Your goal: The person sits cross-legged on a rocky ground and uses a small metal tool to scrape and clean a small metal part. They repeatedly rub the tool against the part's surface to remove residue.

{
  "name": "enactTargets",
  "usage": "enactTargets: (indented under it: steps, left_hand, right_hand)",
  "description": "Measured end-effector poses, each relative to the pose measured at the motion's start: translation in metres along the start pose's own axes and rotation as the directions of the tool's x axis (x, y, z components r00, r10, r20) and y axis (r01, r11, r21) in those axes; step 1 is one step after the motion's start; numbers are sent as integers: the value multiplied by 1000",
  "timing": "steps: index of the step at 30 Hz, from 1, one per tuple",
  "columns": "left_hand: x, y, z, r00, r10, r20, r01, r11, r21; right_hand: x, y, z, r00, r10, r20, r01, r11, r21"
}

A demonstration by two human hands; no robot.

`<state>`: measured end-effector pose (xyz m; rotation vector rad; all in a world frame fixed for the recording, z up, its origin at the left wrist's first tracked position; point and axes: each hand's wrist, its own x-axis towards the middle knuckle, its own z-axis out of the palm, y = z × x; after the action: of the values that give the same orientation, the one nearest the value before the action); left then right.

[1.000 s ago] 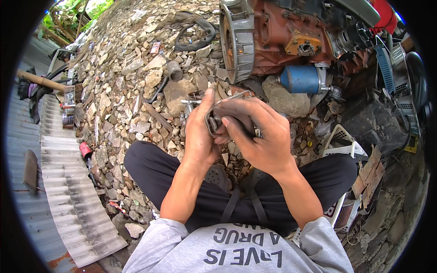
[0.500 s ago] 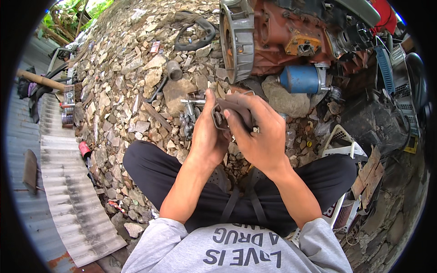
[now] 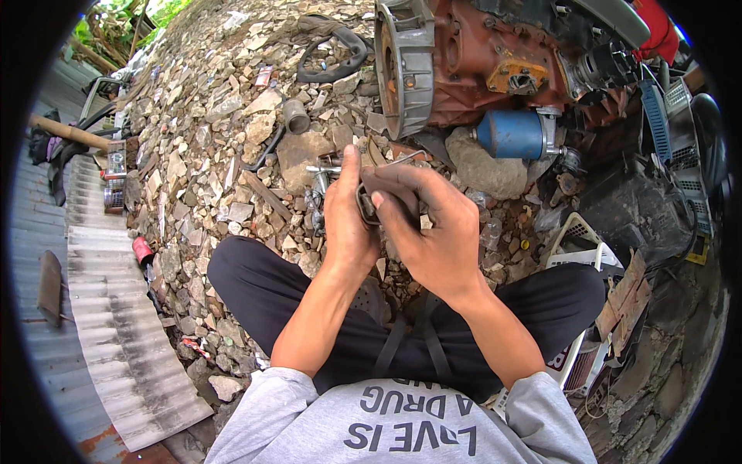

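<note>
In front of my lap, both hands are together around one small workpiece. My left hand [image 3: 352, 220] is closed on a dark metal part [image 3: 368, 207] with a rounded, frame-like edge, its thumb pointing up along the side. From the right, my right hand [image 3: 444, 236] grips a dark brown sheet [image 3: 400, 193], folded and looking like sandpaper, against that part. Its thumb presses near the metal edge and its fingers curl over the top. A thin metal rod [image 3: 407, 158] sticks out beyond the right fingers. My palms and fingers hide much of the part.
A rust-red engine block [image 3: 495, 69] with a blue filter canister [image 3: 508, 134] stands ahead on the right. Stony rubble [image 3: 201, 162] covers the ground. Metal tools [image 3: 320, 184] lie beside my left hand. A white crate [image 3: 580, 240] is at my right knee, corrugated sheeting [image 3: 116, 309] at left.
My right hand has turned slightly, its thumb moving left and its fingers folding over the part. The metal frame is more covered now. The left hand has shifted a little left.
</note>
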<state>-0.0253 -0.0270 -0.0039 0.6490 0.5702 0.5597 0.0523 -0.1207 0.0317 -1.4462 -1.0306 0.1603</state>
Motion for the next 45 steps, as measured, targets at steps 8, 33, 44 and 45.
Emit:
enactTargets:
  steps: [8, 33, 44, 45]
  left_hand:
    - [-6, -1, 13, 996, 38, -80, -37, 999, 11]
    - [-5, 6, 14, 983, -176, 45, 180, 975, -128]
    - [-8, 6, 3, 991, -128, 46, 136, 952, -275]
    - [-5, 0, -3, 985, -127, 118, 156, 944, -292]
  right_hand:
    - [4, 2, -2, 986, -165, -17, 163, 981, -104]
    - [15, 14, -11, 977, -157, -141, 121, 964, -235]
    - [4, -2, 0, 980, -200, -14, 198, 977, -78]
    - [4, -2, 1, 977, -214, -21, 210, 972, -108]
